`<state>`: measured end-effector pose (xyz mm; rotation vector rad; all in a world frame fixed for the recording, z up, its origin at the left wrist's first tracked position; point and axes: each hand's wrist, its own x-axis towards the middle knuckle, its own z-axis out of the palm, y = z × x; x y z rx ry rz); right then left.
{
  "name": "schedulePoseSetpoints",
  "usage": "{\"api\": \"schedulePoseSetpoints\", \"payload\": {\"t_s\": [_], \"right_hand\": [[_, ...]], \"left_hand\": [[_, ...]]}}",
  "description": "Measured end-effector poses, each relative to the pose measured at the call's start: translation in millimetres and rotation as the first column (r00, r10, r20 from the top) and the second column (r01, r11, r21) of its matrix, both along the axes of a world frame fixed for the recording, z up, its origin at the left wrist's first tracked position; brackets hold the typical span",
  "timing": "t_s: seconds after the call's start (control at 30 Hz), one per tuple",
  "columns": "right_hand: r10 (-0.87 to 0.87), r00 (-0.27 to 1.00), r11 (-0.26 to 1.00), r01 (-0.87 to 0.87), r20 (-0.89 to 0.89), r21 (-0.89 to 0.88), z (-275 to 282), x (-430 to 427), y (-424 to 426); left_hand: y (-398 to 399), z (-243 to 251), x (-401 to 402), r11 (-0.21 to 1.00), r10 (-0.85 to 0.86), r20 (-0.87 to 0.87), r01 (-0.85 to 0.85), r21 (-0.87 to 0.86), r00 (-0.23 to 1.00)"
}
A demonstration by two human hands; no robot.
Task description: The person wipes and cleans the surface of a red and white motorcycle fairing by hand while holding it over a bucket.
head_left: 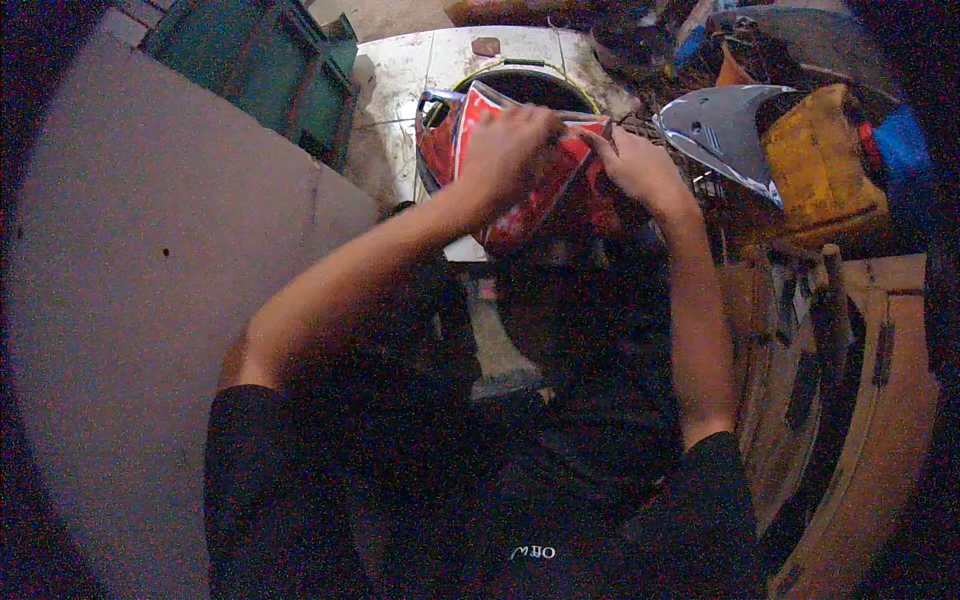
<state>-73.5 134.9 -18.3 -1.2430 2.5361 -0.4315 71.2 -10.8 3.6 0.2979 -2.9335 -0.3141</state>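
A glossy red panel (pixel 534 196) with a pale edge, perhaps a vehicle body panel, is tilted in front of me. Across its upper face lies my left hand (pixel 511 142), fingers bent; blur hides whether they grip it. My right hand (pixel 637 161) pinches the panel's upper right corner between thumb and fingers. Behind the panel is a round black basin or tub (pixel 544 88) with a yellow cord or thin hose (pixel 576 81) along its rim. At the panel's left shows a red and bluish part with an opening (pixel 437 112). The lower side of the panel is dark and hard to make out.
Dirty white tiles (pixel 397 75) lie under the basin, with a brown block (pixel 486 47) beyond it. Green cabinets or bins (pixel 247 67) stand at upper left. To the right are a grey fairing-like panel (pixel 720 127), a yellow container (pixel 821 161) and wooden furniture (pixel 900 322).
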Motion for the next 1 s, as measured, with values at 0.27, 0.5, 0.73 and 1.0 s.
{"api": "schedulePoseSetpoints", "payload": {"t_s": [0.27, 0.5, 0.73, 1.0], "right_hand": [[0.022, 0.993, 1.000, -0.022, 0.113, -0.006, -1, -15, 5], [0.048, 0.992, 0.999, -0.047, 0.120, -0.011, -12, -26, 12], [0.016, 0.988, 0.999, -0.010, 0.154, -0.038, -24, -21, 10], [0.022, 0.986, 1.000, -0.021, 0.166, -0.007, -21, -19, 12]], "left_hand": [[23, -12, -15, 0.976, -0.148, -0.098, 0.130, -0.175, 0.984], [23, -16, 1, 0.957, -0.249, -0.069, 0.234, -0.173, 0.966], [20, -24, 12, 0.767, -0.473, -0.032, 0.393, -0.508, 0.881], [32, -14, 16, 0.817, -0.418, 0.125, 0.433, -0.382, 0.900]]}}
